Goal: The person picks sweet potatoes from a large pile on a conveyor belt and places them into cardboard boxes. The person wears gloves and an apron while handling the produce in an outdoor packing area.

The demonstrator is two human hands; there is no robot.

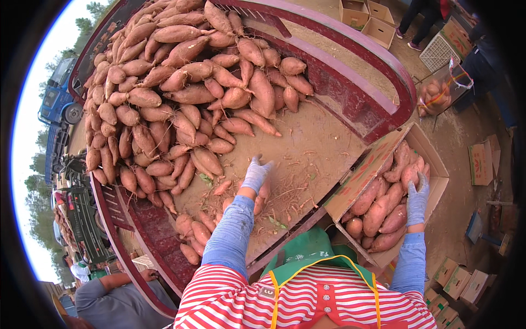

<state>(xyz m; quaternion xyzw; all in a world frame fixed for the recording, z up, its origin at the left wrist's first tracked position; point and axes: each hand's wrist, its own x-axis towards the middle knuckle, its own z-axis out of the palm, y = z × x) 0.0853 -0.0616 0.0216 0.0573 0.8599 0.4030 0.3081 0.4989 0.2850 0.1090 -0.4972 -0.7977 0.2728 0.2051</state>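
My left hand (257,174), in a pale glove, reaches over the soil-covered truck bed (324,140) with its fingers apart and nothing in them. Just beside its wrist is a sweet potato (265,191), partly hidden by the hand and arm. My right hand (418,201), gloved too, is inside a cardboard box (437,172) at the right, its thumb and fingers around the lower end of a sweet potato (412,170). More sweet potatoes (376,214) fill that box. A large heap of sweet potatoes (185,90) covers the far left of the bed.
Dark red metal rails (349,33) border the bed. Several loose sweet potatoes (201,232) lie near my left arm, among broken roots (287,197). A person in grey (119,300) stands at the lower left. Cartons (458,279) and a clear bag of sweet potatoes (434,96) are at the right.
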